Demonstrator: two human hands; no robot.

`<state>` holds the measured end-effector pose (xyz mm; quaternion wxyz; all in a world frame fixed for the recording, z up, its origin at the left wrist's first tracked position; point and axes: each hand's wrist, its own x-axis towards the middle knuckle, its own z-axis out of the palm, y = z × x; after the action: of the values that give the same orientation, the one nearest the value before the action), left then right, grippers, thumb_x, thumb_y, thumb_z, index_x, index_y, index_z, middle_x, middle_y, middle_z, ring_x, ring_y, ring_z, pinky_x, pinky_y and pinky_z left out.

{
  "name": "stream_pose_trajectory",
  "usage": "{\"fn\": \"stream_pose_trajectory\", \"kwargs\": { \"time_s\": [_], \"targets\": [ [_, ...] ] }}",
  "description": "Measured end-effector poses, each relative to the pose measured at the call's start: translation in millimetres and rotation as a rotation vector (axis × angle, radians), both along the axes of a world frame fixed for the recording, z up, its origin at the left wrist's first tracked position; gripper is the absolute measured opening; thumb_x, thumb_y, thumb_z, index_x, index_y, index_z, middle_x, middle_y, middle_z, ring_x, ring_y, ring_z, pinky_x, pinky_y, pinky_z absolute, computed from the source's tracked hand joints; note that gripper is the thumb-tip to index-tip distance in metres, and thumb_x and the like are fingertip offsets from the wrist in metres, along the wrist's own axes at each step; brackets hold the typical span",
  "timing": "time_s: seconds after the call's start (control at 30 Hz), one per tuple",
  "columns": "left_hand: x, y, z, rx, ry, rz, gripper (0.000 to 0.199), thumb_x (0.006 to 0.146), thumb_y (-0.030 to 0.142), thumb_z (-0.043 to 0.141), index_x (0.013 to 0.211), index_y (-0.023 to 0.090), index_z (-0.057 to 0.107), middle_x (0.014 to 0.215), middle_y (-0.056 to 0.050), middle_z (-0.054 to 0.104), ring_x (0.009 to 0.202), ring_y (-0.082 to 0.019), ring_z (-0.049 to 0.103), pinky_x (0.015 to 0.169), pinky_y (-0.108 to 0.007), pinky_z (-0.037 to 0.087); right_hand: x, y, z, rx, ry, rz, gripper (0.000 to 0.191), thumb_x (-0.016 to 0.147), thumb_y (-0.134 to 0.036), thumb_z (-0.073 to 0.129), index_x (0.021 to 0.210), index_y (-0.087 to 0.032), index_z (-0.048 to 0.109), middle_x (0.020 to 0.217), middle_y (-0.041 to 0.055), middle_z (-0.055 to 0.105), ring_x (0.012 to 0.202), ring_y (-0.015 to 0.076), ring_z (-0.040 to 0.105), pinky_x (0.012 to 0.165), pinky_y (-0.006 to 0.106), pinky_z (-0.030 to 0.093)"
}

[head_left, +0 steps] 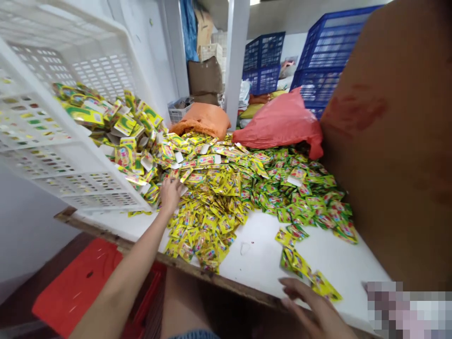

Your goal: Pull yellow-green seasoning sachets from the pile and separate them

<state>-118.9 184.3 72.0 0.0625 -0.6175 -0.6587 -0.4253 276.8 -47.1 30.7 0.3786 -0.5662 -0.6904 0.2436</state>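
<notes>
My left hand (170,194) reaches to the pile of small yellow-and-green cartons (129,153) by the mouth of a tipped white crate (106,188). Its fingers are bent around a small carton, whose pale flap (183,190) shows beside the hand; the rest is hidden. At the table's front edge, my right hand (314,306) holds nothing, its fingers apart. Just beyond it lie a few yellow sachets (325,286). Yellow sachets (208,221) are heaped to the right of my left hand, with green sachets (300,202) farther right.
An orange sack (203,118) and a red sack (282,120) rest behind the heaps. A tall brown cardboard sheet (374,117) borders the right side. Blue crates (318,56) are stacked behind. Below the white table (254,254) stands a red stool (81,282).
</notes>
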Motion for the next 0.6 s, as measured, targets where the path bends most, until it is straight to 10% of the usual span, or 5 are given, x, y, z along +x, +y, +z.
{"fn": "stream_pose_trajectory", "kwargs": {
  "time_s": [0.13,0.27,0.33,0.5,0.6],
  "targets": [
    [29,-47,15.3,0.107,-0.072,-0.117,0.021,0.085,0.027,0.048,0.098,0.018,0.062,0.107,-0.009,0.06,0.107,-0.024,0.052,0.096,-0.042,0.038,-46,22,21.7,-0.151,0.245,-0.028,0.028,0.079,-0.044,0.057,0.096,-0.024,0.066,0.095,0.0086,0.069,0.085,0.0236,0.065,0.075,0.034,0.054],
    [77,-125,16.3,-0.154,-0.12,-0.905,0.028,0.082,0.016,0.05,0.102,0.03,0.065,0.107,-0.004,0.063,0.104,-0.023,0.056,0.091,-0.039,0.044,-74,36,20.1,-0.435,0.856,0.009,0.044,0.084,-0.054,0.045,0.109,-0.02,0.058,0.096,0.0104,0.067,0.067,0.0169,0.065,0.055,0.027,0.049],
    [100,-153,10.0,-0.266,-0.261,-1.085,0.032,0.083,0.014,0.047,0.102,0.033,0.065,0.107,-0.005,0.064,0.104,-0.023,0.057,0.09,-0.039,0.046,-83,38,14.5,-0.625,1.05,0.138,0.04,0.082,-0.049,0.053,0.109,-0.02,0.055,0.084,0.0062,0.067,0.051,0.0108,0.058,0.042,0.02,0.04],
    [145,-181,-15.1,-0.285,-1.136,-0.847,0.066,0.063,0.038,0.074,0.123,0.028,0.049,0.12,-0.011,0.057,0.108,-0.03,0.055,0.086,-0.04,0.049,-113,28,2.9,-0.627,1.211,0.047,0.041,0.073,-0.045,0.066,0.104,-0.026,0.047,0.082,-0.0004,0.065,0.045,0.0067,0.052,0.039,0.016,0.032],
    [159,-182,-24.4,-0.523,-1.343,-0.701,0.051,0.063,0.04,0.074,0.106,0.016,0.061,0.09,-0.011,0.068,0.077,-0.024,0.065,0.068,-0.033,0.054,-117,31,0.3,-0.55,0.756,-0.027,0.046,0.071,-0.064,0.056,0.094,-0.025,0.054,0.067,0.0003,0.063,0.048,0.0147,0.057,0.043,0.025,0.043]
  ]
}}
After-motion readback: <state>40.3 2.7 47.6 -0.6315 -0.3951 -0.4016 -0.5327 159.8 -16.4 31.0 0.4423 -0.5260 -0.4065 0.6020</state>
